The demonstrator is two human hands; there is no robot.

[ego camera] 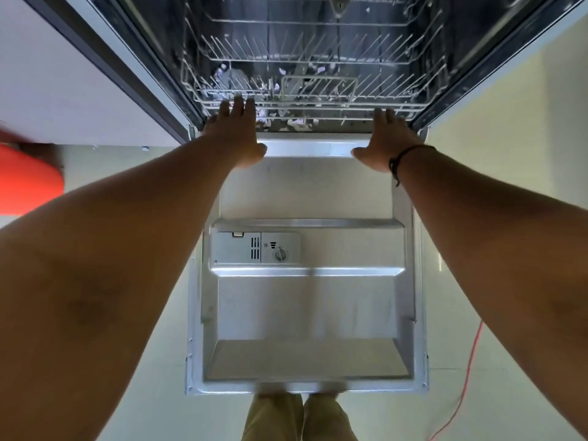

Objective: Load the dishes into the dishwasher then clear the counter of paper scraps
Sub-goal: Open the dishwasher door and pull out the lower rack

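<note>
The dishwasher stands open, its steel door (305,192) folded down flat toward me. The grey wire lower rack (318,87) sits inside the tub with bits of white paper scraps (296,122) lying under its front. My left hand (237,132) reaches to the rack's front left edge, fingers spread and resting flat against the wire. My right hand (386,138) does the same at the front right corner. Neither hand holds anything. No dishes show in the rack. The upper rack (311,14) is partly visible at the top.
A white cabinet front (63,84) flanks the dishwasher on the left. A red object (25,179) sits at the left edge. A red cable (467,377) runs across the pale floor on the right. The detergent dispenser (254,248) is on the door.
</note>
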